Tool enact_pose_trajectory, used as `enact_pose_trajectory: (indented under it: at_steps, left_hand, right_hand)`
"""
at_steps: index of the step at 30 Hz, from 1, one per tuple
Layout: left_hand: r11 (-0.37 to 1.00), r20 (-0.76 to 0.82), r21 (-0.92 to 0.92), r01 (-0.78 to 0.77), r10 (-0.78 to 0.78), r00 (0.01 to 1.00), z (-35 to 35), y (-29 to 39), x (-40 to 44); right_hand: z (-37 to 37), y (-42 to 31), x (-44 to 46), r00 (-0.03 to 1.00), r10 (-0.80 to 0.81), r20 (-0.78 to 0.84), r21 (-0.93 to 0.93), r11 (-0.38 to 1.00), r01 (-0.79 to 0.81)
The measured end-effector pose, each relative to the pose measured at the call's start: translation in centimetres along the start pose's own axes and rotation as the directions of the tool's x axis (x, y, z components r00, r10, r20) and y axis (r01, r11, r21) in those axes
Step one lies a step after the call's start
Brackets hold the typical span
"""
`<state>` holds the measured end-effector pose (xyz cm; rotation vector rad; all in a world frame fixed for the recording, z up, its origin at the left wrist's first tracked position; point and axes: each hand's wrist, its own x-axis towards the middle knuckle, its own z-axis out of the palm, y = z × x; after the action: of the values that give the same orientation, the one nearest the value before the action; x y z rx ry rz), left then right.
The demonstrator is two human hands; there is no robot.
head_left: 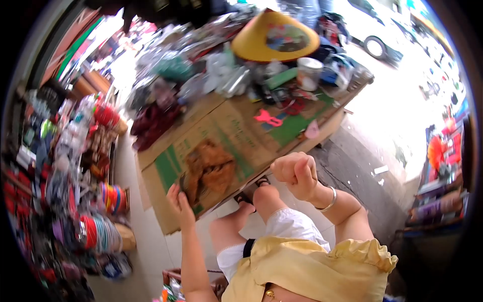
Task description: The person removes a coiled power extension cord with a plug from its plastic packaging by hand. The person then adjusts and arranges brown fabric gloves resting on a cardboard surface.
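A crumpled brown piece of material [215,168], perhaps cloth or leather, lies on the flattened cardboard [241,133] covering the table in front of me. My left hand [180,201] is at its lower left edge. The fingers there are stretched out, and the thumb is close to the brown material; whether they touch is blurred. Raised off the table's near edge, to the right of the brown piece, my right hand [297,173] is closed with thumb and forefinger pressed together. Anything between those fingertips is too small to make out.
A yellow conical hat [274,38], a white tub [309,73] and heaped plastic bags [176,65] crowd the table's far side. A pink plastic piece [268,118] lies nearer. Shelved goods [100,231] line the left; a parked vehicle [375,30] stands outside.
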<state>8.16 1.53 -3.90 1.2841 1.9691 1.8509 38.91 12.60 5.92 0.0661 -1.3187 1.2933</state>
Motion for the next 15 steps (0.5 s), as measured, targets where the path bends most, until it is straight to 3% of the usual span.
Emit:
enact_pose_trajectory:
  at_steps: [2,3,4,6,7,9,10,12,13,14,15]
  left_hand:
    - [0.999,0.000,0.043,0.022,-0.022,1.000,0.0,-0.4,-0.1]
    - [0.996,-0.012,0.090,0.011,-0.010,1.000,0.0,-0.2,-0.2]
    - [0.995,-0.025,0.096,0.021,-0.018,1.000,0.1,0.1,-0.2]
    - [0.990,-0.051,0.140,0.037,-0.030,0.998,0.2,0.4,-0.3]
    - [0.988,-0.047,0.153,0.031,-0.024,0.999,0.2,0.2,-0.3]
    - [0.983,-0.069,0.181,0.042,-0.030,0.997,0.2,0.0,-0.3]
    - [0.973,-0.064,0.226,0.038,-0.024,0.998,0.0,-0.3,-0.1]
    - [0.936,-0.052,0.350,0.038,-0.021,0.998,-0.6,-1.7,0.1]
    - [0.912,-0.060,0.406,0.064,-0.043,0.997,0.9,0.6,0.3]
    - [0.883,-0.073,0.459,0.094,-0.068,0.995,2.0,3.0,0.0]
    - [0.889,-0.076,0.450,0.091,-0.063,0.995,2.8,4.3,-0.1]
  right_hand:
    - [-2.7,-2.3,1.0,0.999,-0.014,0.041,-0.128,0.992,0.019]
    - [-4.5,-3.8,1.6,0.985,-0.054,0.162,-0.337,0.935,0.106]
    - [-5.5,-4.9,2.2,0.987,-0.075,0.142,-0.357,0.926,0.122]
    - [-7.3,-6.3,3.5,0.828,-0.433,0.357,-0.506,0.655,0.561]
    - [-8.5,-7.1,4.0,0.769,-0.468,0.435,-0.537,0.551,0.639]
    - [-10.9,-8.1,4.3,0.684,-0.467,0.560,-0.602,0.338,0.723]
    - [-12.4,-8.3,5.0,0.680,-0.474,0.559,-0.616,0.311,0.724]
    - [-15.0,-8.1,7.7,0.447,-0.598,0.665,-0.622,-0.112,0.775]
    - [-17.0,-8.3,9.7,0.371,-0.636,0.677,-0.618,-0.217,0.755]
    - [-19.3,-9.7,11.3,0.470,-0.523,0.711,-0.668,-0.294,0.684]
    - [-23.1,-9.5,14.6,0.613,-0.484,0.624,-0.781,-0.377,0.498]
